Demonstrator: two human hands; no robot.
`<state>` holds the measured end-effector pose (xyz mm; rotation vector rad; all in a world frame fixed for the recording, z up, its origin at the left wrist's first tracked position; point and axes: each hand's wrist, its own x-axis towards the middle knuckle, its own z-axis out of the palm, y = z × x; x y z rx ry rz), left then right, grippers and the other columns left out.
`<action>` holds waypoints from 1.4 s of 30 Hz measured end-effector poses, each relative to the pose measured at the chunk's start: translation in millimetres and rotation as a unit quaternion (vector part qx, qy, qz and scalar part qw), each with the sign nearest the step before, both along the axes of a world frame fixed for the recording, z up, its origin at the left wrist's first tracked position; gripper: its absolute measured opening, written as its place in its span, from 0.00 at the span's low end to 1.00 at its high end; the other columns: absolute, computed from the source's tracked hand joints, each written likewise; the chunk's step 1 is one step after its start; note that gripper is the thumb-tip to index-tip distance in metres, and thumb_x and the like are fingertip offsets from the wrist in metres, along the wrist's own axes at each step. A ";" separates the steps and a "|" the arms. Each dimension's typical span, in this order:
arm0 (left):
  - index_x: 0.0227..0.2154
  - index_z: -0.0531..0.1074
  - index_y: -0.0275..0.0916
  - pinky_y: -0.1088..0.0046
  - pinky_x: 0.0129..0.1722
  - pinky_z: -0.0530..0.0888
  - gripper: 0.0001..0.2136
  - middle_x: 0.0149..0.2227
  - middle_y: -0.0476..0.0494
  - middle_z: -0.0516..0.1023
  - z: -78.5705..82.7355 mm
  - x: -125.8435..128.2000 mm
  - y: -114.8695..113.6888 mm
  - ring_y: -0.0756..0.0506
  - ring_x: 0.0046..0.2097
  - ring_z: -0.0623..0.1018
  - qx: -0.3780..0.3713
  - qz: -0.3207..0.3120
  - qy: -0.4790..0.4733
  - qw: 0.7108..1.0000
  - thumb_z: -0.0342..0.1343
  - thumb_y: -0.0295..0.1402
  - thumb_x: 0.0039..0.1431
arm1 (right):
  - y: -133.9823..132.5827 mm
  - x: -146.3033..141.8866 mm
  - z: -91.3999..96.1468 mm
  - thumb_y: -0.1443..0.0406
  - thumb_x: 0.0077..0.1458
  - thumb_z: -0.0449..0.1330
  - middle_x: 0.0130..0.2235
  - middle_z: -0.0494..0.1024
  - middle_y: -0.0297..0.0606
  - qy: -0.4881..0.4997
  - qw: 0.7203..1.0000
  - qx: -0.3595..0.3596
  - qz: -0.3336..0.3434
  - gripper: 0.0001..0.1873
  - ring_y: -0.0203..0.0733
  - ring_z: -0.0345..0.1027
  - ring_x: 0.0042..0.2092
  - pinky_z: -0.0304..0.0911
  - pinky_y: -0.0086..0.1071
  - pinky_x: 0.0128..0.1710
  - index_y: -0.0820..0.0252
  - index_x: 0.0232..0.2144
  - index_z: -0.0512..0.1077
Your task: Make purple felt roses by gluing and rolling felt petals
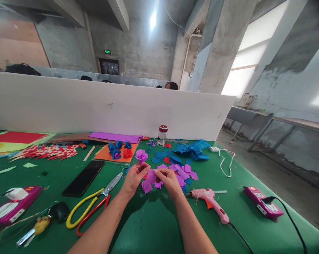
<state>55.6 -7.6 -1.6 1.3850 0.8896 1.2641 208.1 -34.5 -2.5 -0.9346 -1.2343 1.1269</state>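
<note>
The purple paper rose (141, 156) stands roughly upright above the left hand (135, 176), the nearer one, whose thumb and fingers pinch beneath its bloom, while the right hand (168, 179) pinches a purple paper petal (151, 177) below and right of the rose.

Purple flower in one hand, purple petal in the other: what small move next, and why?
Probably lift the purple petal to the base of the purple flower: the right hand pinches that petal, while the left hand holds the flower upright, its head above the petal.
</note>
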 end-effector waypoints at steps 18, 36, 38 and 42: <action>0.23 0.75 0.34 0.77 0.25 0.65 0.05 0.21 0.50 0.74 8.0 -5.3 -2.0 0.51 0.24 0.71 -0.007 -0.104 0.164 0.981 0.60 0.29 0.39 | -8.7 20.3 -7.2 0.55 0.45 0.67 0.21 0.72 0.30 -0.092 0.995 0.003 0.044 0.14 0.33 0.60 0.24 0.54 0.27 0.25 0.61 0.24 0.76; 0.24 0.73 0.34 0.76 0.28 0.64 0.09 0.23 0.50 0.73 -1.9 1.8 -6.0 0.51 0.26 0.70 -0.047 -0.154 0.177 0.971 0.63 0.34 0.41 | -80.9 109.1 3.7 0.49 0.53 0.57 0.29 0.79 0.38 -0.312 0.924 0.016 -0.221 0.21 0.41 0.70 0.29 0.62 0.31 0.30 0.60 0.37 0.76; 0.22 0.72 0.34 0.76 0.28 0.63 0.09 0.22 0.51 0.72 -5.5 6.9 -5.8 0.51 0.26 0.69 -0.043 -0.169 0.200 0.964 0.63 0.34 0.40 | -98.5 145.7 -2.1 0.47 0.54 0.55 0.29 0.79 0.39 -0.351 0.884 -0.019 -0.307 0.23 0.43 0.71 0.30 0.62 0.32 0.31 0.60 0.33 0.76; 0.21 0.70 0.34 0.75 0.29 0.63 0.08 0.21 0.52 0.70 -13.9 14.4 -3.4 0.51 0.26 0.68 -0.033 -0.180 0.234 0.955 0.61 0.33 0.39 | -121.6 189.5 -21.2 0.48 0.55 0.52 0.25 0.77 0.36 -0.472 0.822 -0.087 -0.307 0.22 0.43 0.69 0.28 0.59 0.32 0.29 0.58 0.30 0.74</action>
